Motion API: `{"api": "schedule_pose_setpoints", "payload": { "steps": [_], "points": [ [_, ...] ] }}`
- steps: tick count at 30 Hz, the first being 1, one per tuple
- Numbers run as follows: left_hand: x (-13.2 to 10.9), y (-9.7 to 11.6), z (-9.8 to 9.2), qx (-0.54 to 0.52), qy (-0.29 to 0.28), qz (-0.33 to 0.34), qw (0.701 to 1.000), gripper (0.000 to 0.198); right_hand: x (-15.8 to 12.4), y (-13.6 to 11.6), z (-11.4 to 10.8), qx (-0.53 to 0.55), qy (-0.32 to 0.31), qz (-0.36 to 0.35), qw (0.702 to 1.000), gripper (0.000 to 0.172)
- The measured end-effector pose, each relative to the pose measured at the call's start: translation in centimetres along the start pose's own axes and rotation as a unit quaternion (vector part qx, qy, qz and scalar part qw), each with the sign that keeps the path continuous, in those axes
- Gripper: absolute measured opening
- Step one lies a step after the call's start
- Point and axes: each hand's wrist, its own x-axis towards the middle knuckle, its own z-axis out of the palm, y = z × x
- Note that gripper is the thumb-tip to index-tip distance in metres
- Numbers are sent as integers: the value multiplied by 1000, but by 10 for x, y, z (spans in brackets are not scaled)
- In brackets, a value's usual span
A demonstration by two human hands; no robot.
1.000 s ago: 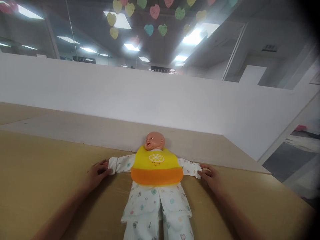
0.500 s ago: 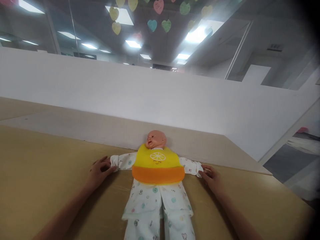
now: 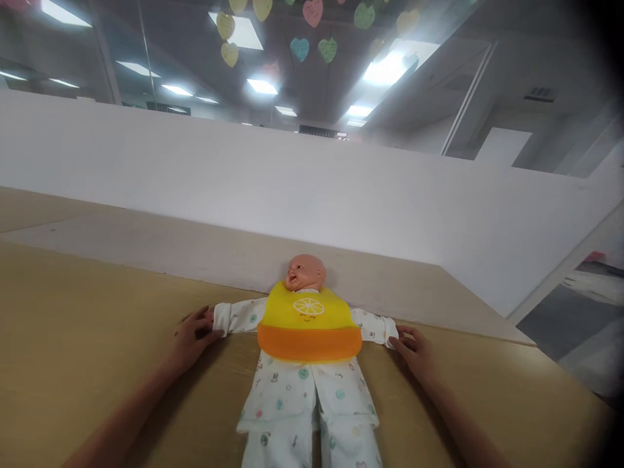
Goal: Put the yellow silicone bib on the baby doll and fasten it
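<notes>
Left hand: The person's left hand (image 3: pixel 192 338) lies on the table, fingers half curled at the white sleeve cuff (image 3: pixel 218 318); whether they pinch the cloth cannot be told.
Right hand: The right hand (image 3: pixel 414 354) lies open-fingered, its fingertips (image 3: pixel 397 339) at the opposite white sleeve cuff (image 3: pixel 389 331); no clear pinch shows.
Doll: A pink vinyl baby doll (image 3: pixel 305 273) lies on its back between the hands, arms stretched toward them.
Clothing: White pajamas with small coloured prints (image 3: pixel 302 396) cover the doll, the legs running below the hands and out of view.
Bib: A yellow and orange silicone bib (image 3: pixel 308 325) with a citrus-slice motif sits on the doll's chest, between the hands.
Surface: A tan wooden table (image 3: pixel 82 325) runs under both hands.
Beyond the hands: A pale wooden board (image 3: pixel 160 240) lies past the doll's head, before a white partition wall (image 3: pixel 292 188); pastel paper hearts (image 3: pixel 299 49) hang higher up.
</notes>
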Motion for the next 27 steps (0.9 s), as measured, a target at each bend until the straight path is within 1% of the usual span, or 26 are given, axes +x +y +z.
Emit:
{"api": "schedule_pose_setpoints", "payload": {
  "steps": [5, 8, 11, 15, 18, 21, 25, 27],
  "points": [
    [1, 1, 4, 20, 20, 8, 1000, 31, 2, 3, 0, 3, -7, -6, 1000, 53],
    [-1, 6, 3, 2, 21, -12, 1000, 31, 2, 2, 0, 5, -6, -8, 1000, 55],
    [-5, 17, -2, -21, 21, -33, 999, 30, 0, -1, 1, 2, 1, -3, 1000, 58],
    [-7, 27, -7, -27, 14, -65, 997, 35, -2, -4, 1, -3, 6, -4, 1000, 56],
    [-5, 23, -6, -18, 20, -65, 998, 34, -2, -3, 1, -4, -6, -15, 1000, 54],
    [-2, 16, -4, -14, 26, -53, 998, 35, 0, -1, 1, -8, 0, -17, 1000, 52],
    [-1, 9, -3, -34, 6, -39, 999, 39, 6, 5, 3, 2, 13, -17, 1000, 53],
    [-1, 9, -3, -40, 5, -39, 998, 39, 8, 9, 3, 8, 11, -19, 1000, 53]
  ]
}}
